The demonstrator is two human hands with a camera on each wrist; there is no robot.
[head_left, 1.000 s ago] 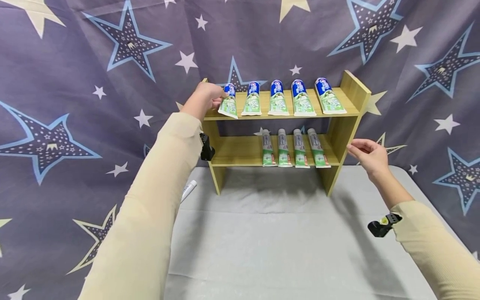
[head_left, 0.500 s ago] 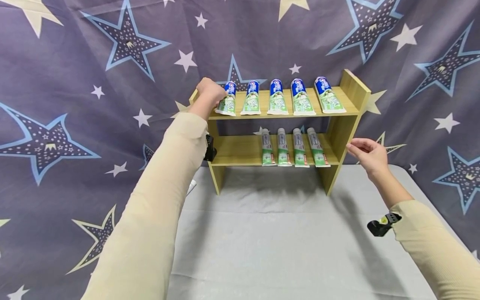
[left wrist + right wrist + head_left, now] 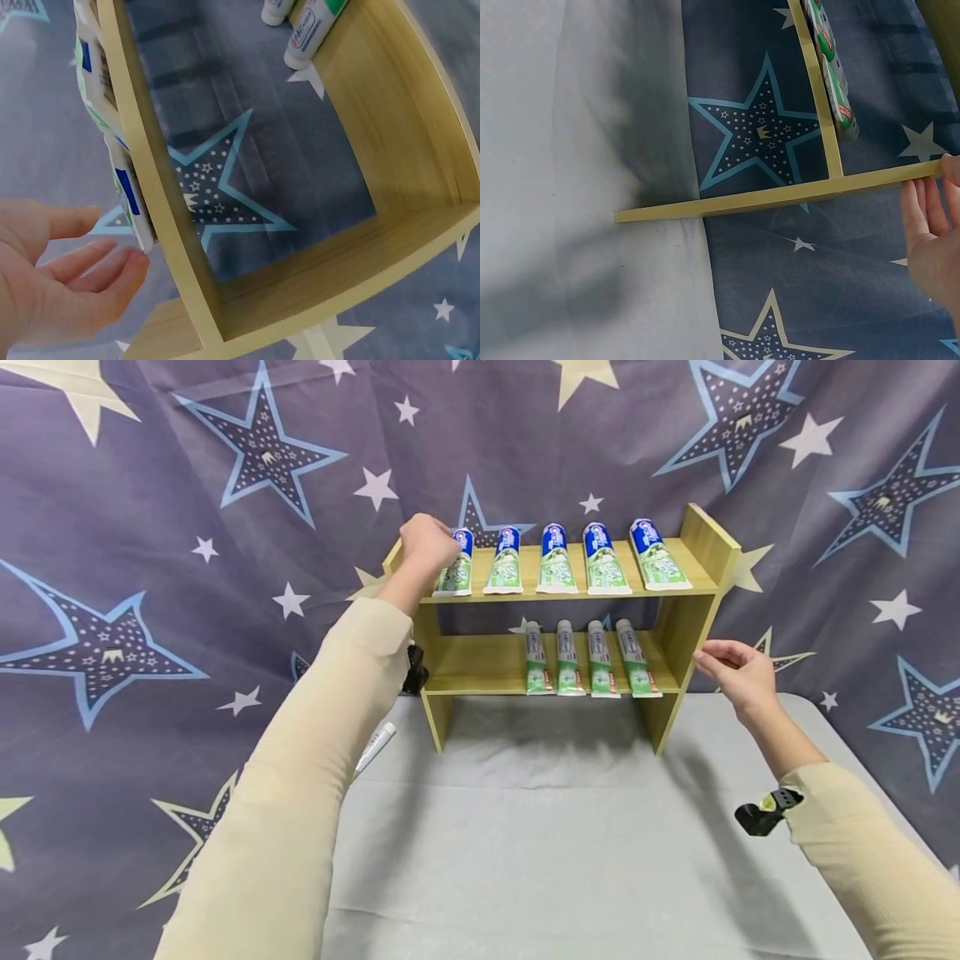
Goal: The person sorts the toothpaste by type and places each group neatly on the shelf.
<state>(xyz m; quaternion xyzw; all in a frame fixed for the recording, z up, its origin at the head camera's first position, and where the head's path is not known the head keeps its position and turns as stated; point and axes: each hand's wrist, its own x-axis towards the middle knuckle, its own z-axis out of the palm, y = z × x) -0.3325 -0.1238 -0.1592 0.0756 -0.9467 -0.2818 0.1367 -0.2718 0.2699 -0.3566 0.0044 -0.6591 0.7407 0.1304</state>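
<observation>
A light wooden two-tier shelf (image 3: 472, 664) stands at the back of the table. Several blue-and-green toothpaste tubes lie in a row on its top board. My left hand (image 3: 429, 545) is at the leftmost tube (image 3: 456, 579), partly covering it. Seen from the left wrist, that hand's fingers (image 3: 112, 289) are loosely bent beside the tube's end, the thumb apart from it; whether the fingertips touch is hard to tell. My right hand (image 3: 738, 672) holds the front edge of the right side panel (image 3: 780, 197), thumb over the edge and fingers against the outer face.
Several grey-and-green toothpaste tubes (image 3: 598, 658) lie on the lower board, toward its right. A white tube (image 3: 375, 747) lies on the grey-covered table (image 3: 525, 860), left of the shelf and partly behind my left sleeve. A star-patterned curtain (image 3: 300, 552) hangs behind.
My left hand has turned over, knuckles now upward, and the leftmost tube lies straighter and slightly farther back. The right hand stays on the side panel.
</observation>
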